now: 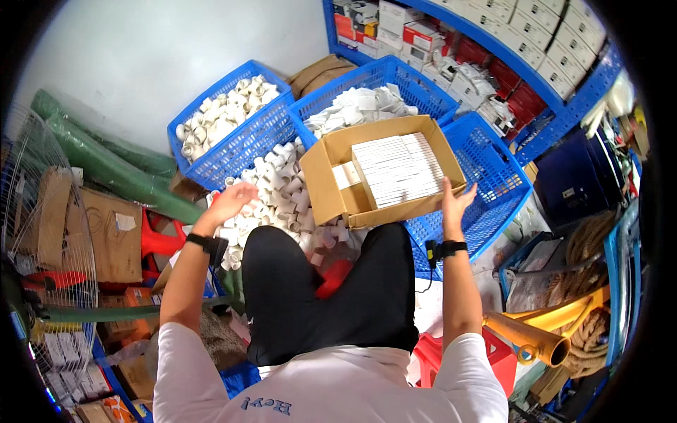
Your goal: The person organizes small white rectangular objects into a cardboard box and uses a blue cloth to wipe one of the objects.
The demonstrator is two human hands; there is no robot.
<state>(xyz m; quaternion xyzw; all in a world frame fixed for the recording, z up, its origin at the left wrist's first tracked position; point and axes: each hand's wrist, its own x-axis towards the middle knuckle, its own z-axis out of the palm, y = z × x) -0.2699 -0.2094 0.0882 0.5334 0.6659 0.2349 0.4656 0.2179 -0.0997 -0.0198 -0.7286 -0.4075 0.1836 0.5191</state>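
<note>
My left hand hovers at the left edge of a heap of white plastic pipe fittings, many of them tees. Its fingers are loosely extended, and I see nothing held in them. My right hand has its fingers spread at the near right corner of an open cardboard box, appearing to touch its side. Tight rows of thin white pieces fill much of the box, and one white square piece lies flat at the left inside it. The box sits tilted over the blue crates.
A blue plastic crate of white fittings stands back left. Another crate holds flat white pieces; a third crate is at right. Blue shelving carries boxes. Green wrapped rolls lie left; a yellow metal tube and red stool are right.
</note>
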